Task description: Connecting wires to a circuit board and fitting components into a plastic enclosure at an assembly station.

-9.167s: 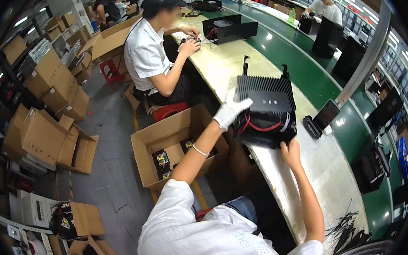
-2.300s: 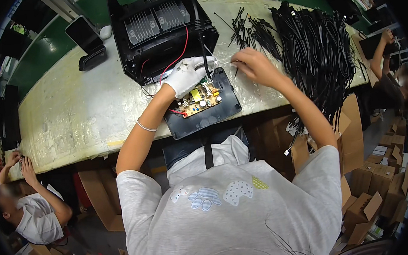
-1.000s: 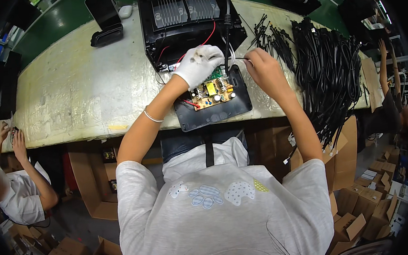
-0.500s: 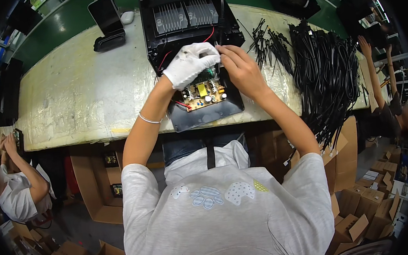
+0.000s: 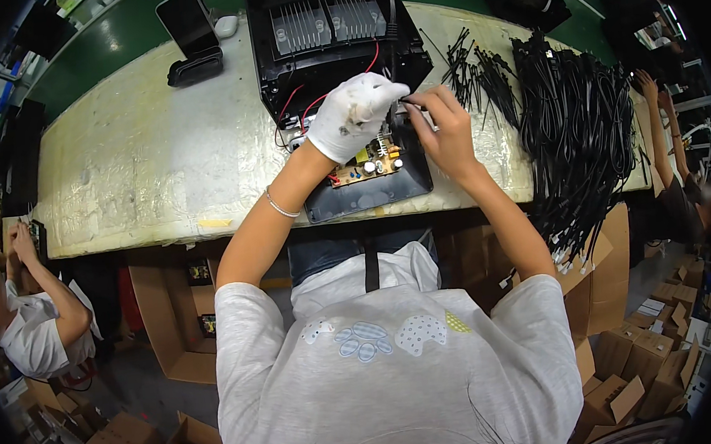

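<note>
My left hand (image 5: 357, 115), in a white glove with dark smudges, is closed over the near edge of a black housing (image 5: 276, 85); whatever its fingertips grip is hidden. Beside it, my bare right hand (image 5: 446, 130) pinches a thin black strand between thumb and fingers, its tip close to the glove. Inside the housing are two finned metal heat sinks (image 5: 300, 31). Red wires (image 5: 289, 102) run from it toward a tan circuit board (image 5: 357, 173), partly covered by my left hand. The board lies on a black panel (image 5: 362, 198) at the table's near edge.
Loose black cable ties (image 5: 465, 70) and a large pile of black cables (image 5: 569, 122) lie to the right. A phone (image 5: 184, 25) on a stand and a white case (image 5: 226, 26) sit at the back left. Co-workers work at both sides; cardboard boxes (image 5: 171, 320) stand below.
The left glove has turned and shifted right, covering more of the board. My right hand has moved slightly right and down, with its pinch now showing. The whole view has shifted a little.
</note>
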Tool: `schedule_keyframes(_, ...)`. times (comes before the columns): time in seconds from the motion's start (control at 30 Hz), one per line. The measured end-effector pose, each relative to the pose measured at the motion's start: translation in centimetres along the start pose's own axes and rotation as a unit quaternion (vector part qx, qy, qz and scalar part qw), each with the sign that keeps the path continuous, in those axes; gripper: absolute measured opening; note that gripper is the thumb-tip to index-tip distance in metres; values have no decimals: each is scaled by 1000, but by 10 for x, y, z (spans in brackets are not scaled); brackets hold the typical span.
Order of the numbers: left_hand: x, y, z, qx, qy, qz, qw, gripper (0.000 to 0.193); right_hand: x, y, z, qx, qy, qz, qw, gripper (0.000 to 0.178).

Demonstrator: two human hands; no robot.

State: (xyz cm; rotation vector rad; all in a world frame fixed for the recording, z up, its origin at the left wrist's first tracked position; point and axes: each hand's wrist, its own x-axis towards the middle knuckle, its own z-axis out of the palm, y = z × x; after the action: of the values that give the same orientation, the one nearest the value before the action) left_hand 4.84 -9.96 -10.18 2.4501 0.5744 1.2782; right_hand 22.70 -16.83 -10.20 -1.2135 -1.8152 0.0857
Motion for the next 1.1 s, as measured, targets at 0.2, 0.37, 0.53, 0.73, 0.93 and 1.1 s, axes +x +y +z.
schedule_keyframes(0.2, -1, 5, -2, 129, -43, 7, 991, 44, -2, 8, -10, 2, -6, 16, 1000, 9)
schedule_keyframes(0.37, 1, 11, -3, 171, -79, 5, 982, 44, -1, 4, -10, 2, 2, 5, 1000, 9)
schedule_keyframes(0.53, -1, 11, -3, 174, -72, 2, 982, 43, -1, 5, -10, 4, 8, -4, 1000, 9)
schedule_keyframes(0.73, -2, 12, -1, 192, -72, 17, 979, 43, 0, 3, -10, 9, 11, 11, 1000, 9)
schedule_keyframes(0.93, -4, 9, 1, 186, -51, 77, 978, 42, 9, 0, -13, -26, -13, -29, 999, 10)
schedule_keyframes(1.1, -4, 10, 2, 178, -36, 61, 981, 47, 13, 1, -20, -33, -56, -55, 996, 12)
